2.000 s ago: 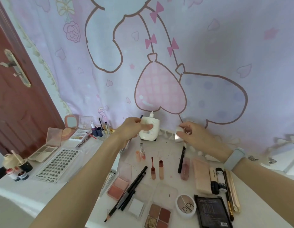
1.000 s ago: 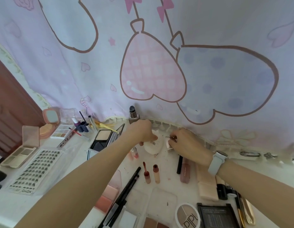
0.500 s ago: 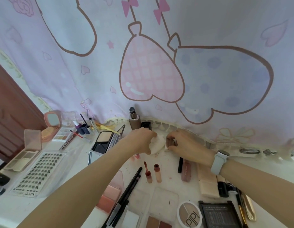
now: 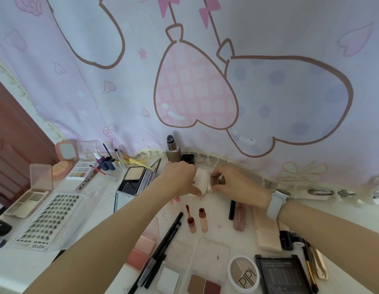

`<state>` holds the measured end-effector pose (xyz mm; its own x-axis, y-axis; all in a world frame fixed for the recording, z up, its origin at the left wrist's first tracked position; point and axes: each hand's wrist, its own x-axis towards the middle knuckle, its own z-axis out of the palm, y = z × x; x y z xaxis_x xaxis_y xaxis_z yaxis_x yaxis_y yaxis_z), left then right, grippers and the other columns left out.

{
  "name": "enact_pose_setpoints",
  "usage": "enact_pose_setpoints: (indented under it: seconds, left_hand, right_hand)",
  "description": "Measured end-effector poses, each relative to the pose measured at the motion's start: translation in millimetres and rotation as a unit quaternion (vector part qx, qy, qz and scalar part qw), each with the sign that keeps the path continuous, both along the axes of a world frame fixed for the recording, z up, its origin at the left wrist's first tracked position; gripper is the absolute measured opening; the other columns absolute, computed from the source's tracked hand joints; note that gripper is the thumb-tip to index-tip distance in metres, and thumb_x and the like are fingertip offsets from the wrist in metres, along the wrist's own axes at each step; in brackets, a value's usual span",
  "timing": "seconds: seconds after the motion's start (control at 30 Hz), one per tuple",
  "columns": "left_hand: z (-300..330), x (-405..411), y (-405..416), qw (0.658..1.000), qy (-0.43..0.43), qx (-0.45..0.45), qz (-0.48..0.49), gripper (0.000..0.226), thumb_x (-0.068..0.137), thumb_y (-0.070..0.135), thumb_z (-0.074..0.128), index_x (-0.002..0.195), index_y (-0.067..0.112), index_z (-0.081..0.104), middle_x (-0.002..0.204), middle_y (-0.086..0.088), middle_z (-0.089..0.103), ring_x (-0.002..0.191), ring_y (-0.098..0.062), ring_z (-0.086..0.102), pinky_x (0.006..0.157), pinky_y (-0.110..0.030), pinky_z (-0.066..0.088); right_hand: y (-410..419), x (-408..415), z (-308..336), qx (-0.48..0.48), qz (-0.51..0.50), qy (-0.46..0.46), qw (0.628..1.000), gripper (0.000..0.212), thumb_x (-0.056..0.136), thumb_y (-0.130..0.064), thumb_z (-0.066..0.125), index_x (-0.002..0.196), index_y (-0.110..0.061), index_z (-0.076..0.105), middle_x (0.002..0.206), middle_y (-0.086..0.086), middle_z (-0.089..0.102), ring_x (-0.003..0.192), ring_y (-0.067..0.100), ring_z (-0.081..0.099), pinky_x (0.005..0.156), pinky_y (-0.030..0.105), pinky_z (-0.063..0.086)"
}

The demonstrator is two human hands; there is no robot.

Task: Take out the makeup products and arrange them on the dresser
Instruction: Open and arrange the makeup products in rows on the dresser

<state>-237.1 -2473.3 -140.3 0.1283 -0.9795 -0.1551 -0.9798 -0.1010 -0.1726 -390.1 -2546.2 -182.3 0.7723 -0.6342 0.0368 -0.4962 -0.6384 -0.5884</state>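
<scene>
The tabletop (image 4: 216, 211) is crowded with laid-out makeup. At its back edge, the left hand (image 4: 180, 180) grips a small white bottle (image 4: 202, 180), seemingly steadying it, while the right hand (image 4: 231, 181) pinches something tiny beside it, unidentifiable.

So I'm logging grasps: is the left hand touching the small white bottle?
Touching. The head view shows the left hand with fingers and thumb wrapped around the small white bottle, no gap between them; the right hand meets its other side.
</scene>
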Motion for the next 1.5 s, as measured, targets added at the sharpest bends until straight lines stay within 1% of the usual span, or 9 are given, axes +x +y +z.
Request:
enact_pose_setpoints:
  seconds: [0.4,0.6,0.8,0.9,1.07,1.2,1.33,1.43,1.5]
  left_hand:
    - [22,6,37,0.994,0.042,-0.093,0.051,0.047,0.09,0.051,0.047,0.123,0.019,0.052,0.121,0.0,0.057,0.109,-0.02,0.054,0.089,-0.036,0.037]
    - [34,0,84,0.955,0.129,-0.24,0.119,0.038,0.092,0.041,0.048,0.121,0.018,0.057,0.117,-0.003,0.06,0.108,-0.023,0.054,0.089,-0.037,0.043]
    - [27,-19,127,0.906,0.211,-0.336,0.147,0.03,0.092,0.031,0.052,0.115,0.014,0.063,0.117,-0.003,0.062,0.108,-0.023,0.055,0.089,-0.037,0.044]
    - [21,-28,141,0.89,0.23,-0.364,0.153,0.027,0.091,0.027,0.054,0.111,0.012,0.065,0.115,-0.004,0.063,0.107,-0.023,0.056,0.088,-0.037,0.044]
    - [13,-41,162,0.859,0.261,-0.416,0.145,0.021,0.09,0.016,0.057,0.107,0.007,0.066,0.11,-0.005,0.065,0.104,-0.022,0.058,0.085,-0.022,0.039]
    - [5,-62,174,0.834,0.321,-0.432,0.123,0.02,0.089,0.013,0.058,0.108,0.01,0.066,0.104,0.0,0.064,0.094,-0.012,0.058,0.077,-0.01,0.036]
    - [-7,-95,178,0.807,0.43,-0.393,0.101,0.023,0.088,0.019,0.06,0.111,0.018,0.063,0.102,0.008,0.064,0.09,0.0,0.057,0.078,-0.01,0.044]
    - [-13,-122,178,0.799,0.49,-0.342,0.064,0.029,0.086,0.026,0.062,0.115,0.028,0.058,0.107,0.014,0.062,0.094,0.005,0.054,0.08,-0.011,0.043]
    - [-14,-132,178,0.799,0.512,-0.313,0.047,0.031,0.085,0.034,0.063,0.112,0.043,0.051,0.106,0.022,0.059,0.094,0.006,0.054,0.079,-0.012,0.045]
  right_hand:
    - [9,-42,20,-0.053,0.014,0.036,0.998,0.027,0.091,-0.031,0.052,0.115,-0.021,0.059,0.114,-0.006,0.061,0.1,0.008,0.054,0.089,0.025,0.044]
    - [36,-54,5,-0.22,0.117,0.191,0.949,0.057,0.085,-0.058,0.044,0.132,-0.026,0.044,0.135,-0.001,0.041,0.124,0.019,0.035,0.099,0.031,0.033]
    - [43,-67,4,-0.186,0.121,0.268,0.937,0.07,0.082,-0.06,0.047,0.141,-0.027,0.027,0.152,0.003,0.016,0.138,0.028,0.019,0.109,0.042,0.027]
    - [46,-71,3,-0.209,0.117,0.222,0.945,0.051,0.087,-0.045,0.046,0.133,-0.027,0.037,0.143,0.001,0.031,0.12,0.025,0.042,0.097,0.038,0.037]
    - [48,-74,6,-0.228,0.092,0.182,0.952,0.047,0.086,-0.042,0.049,0.131,-0.031,0.043,0.134,-0.001,0.038,0.113,0.023,0.045,0.094,0.034,0.037]
    - [58,-80,21,-0.056,-0.006,-0.056,0.997,0.024,0.087,-0.036,0.054,0.106,-0.022,0.059,0.105,-0.01,0.055,0.098,0.013,0.058,0.079,0.016,0.045]
    - [92,-90,34,0.331,-0.089,-0.32,0.883,0.031,0.096,-0.038,0.039,0.091,-0.015,0.059,0.094,0.009,0.07,0.075,0.03,0.07,0.055,0.021,0.053]
    - [125,-98,29,0.327,-0.131,-0.358,0.864,0.045,0.096,-0.045,0.032,0.086,-0.011,0.059,0.081,0.007,0.073,0.06,0.025,0.068,0.047,0.021,0.047]
    - [141,-98,25,0.295,-0.146,-0.367,0.87,0.044,0.095,-0.044,0.035,0.081,-0.012,0.063,0.077,0.006,0.073,0.065,0.023,0.064,0.059,0.029,0.047]
